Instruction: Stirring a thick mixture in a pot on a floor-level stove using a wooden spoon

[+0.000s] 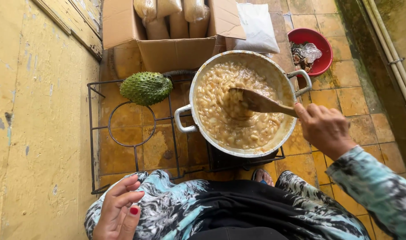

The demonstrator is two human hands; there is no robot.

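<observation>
The right hand (324, 129) grips the long brown wooden spoon (256, 102), which points left into the big round metal pot (198, 80), while the left hand (118, 212) rests loosely curled and empty.

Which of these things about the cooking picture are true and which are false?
1. The right hand holds a brown wooden spoon in the big round metal pot. True.
2. The spiky green fruit sits inside the pot. False: it lies on the black wire rack beside the pot.
3. The left hand holds nothing. True.
4. The round bowl behind the pot is blue. False: it is red.
</observation>
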